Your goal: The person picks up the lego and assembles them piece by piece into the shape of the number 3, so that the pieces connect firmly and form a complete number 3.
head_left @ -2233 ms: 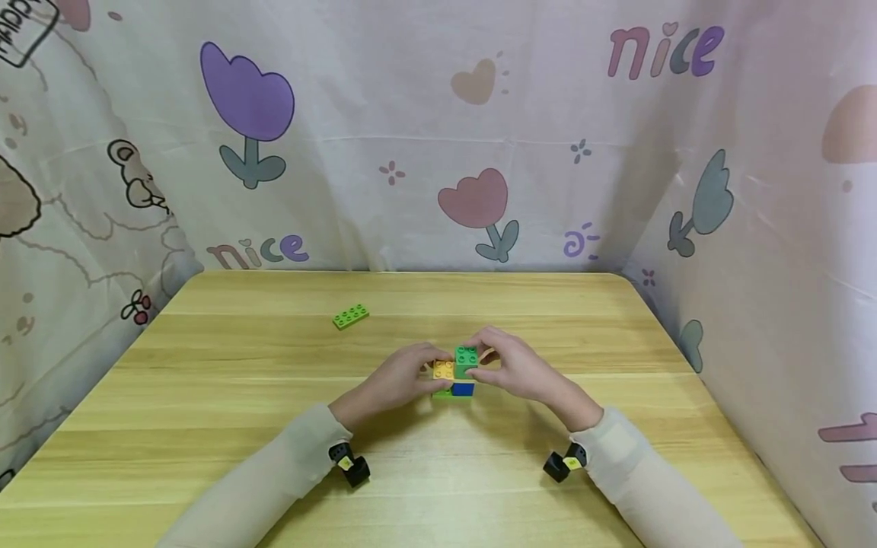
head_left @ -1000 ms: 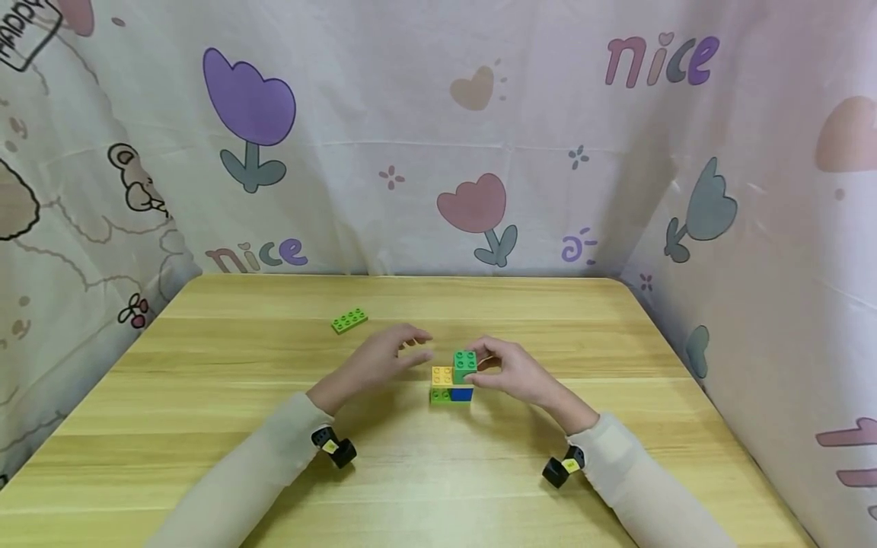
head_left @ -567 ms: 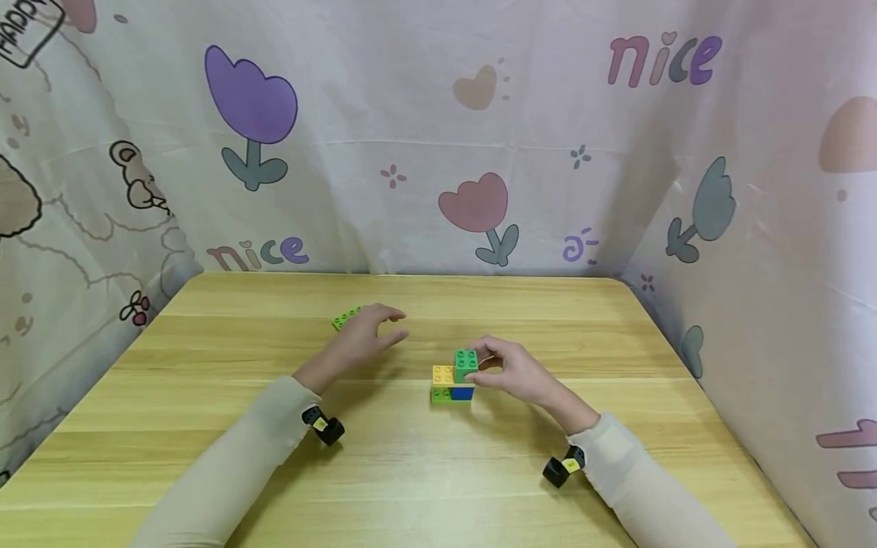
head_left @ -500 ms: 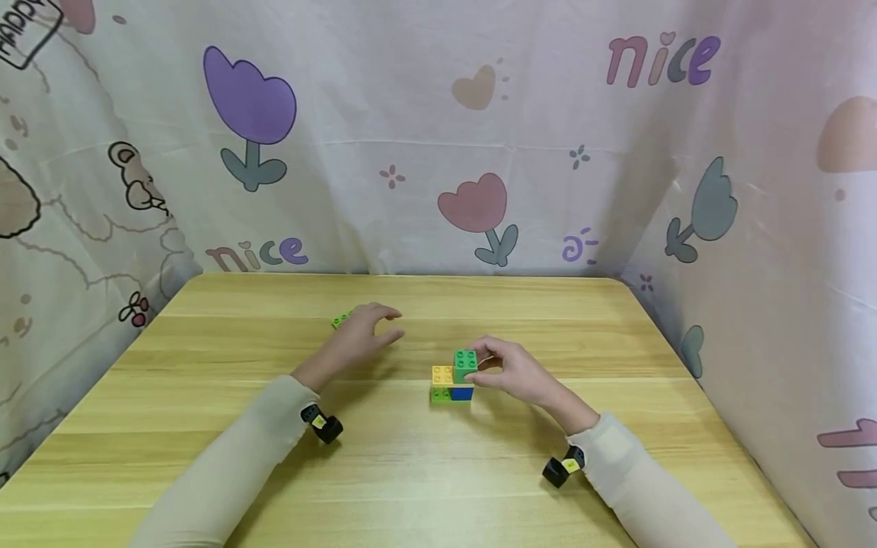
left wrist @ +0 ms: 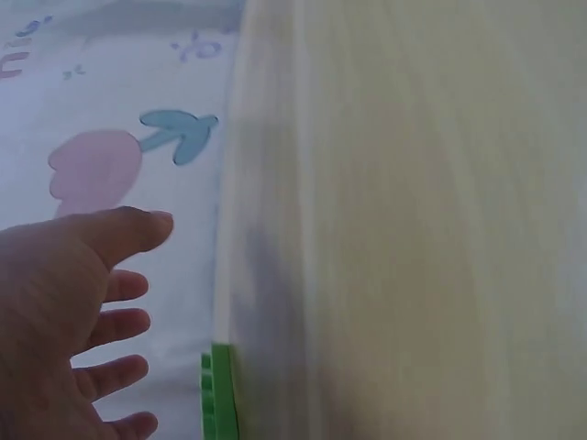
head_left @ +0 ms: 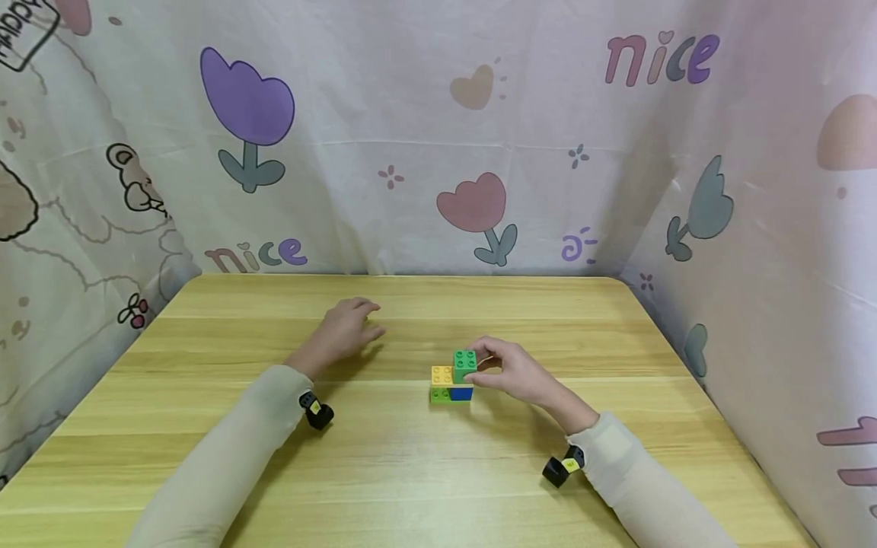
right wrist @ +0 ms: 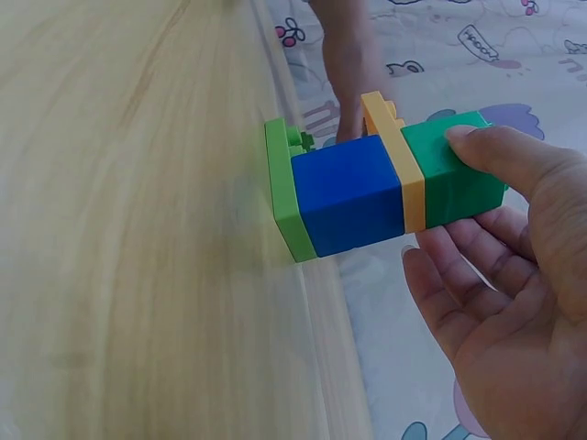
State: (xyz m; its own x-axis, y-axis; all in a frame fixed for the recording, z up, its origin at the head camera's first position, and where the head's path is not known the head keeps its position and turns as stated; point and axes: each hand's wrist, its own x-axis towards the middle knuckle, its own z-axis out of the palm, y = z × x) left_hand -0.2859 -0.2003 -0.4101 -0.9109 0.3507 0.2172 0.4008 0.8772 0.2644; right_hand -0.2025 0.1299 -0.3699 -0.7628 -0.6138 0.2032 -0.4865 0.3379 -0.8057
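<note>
My right hand [head_left: 510, 369] pinches a green building block [head_left: 465, 365], thumb on its near side. That block sits at the right end of a yellow plate [head_left: 441, 375], and under it are a blue block [head_left: 462, 393] and a lime green base plate [head_left: 441, 396]. The right wrist view shows these layers side-on, with the blue block [right wrist: 348, 194] between the two plates. Farther back on the left, my left hand [head_left: 339, 331] hovers with its fingers apart, holding nothing. Close by in the left wrist view lies a loose green studded plate [left wrist: 218, 394]; the hand mostly hides it in the head view.
The stack stands on a light wooden table [head_left: 411, 472]. A printed cloth [head_left: 384, 99] hangs behind the table and along both sides. Each wrist carries a small black camera, such as the left one [head_left: 317, 411].
My left hand has left the stack and moved left and back, over the loose green plate. The right hand keeps its pinch on the green block; the stack has stayed put.
</note>
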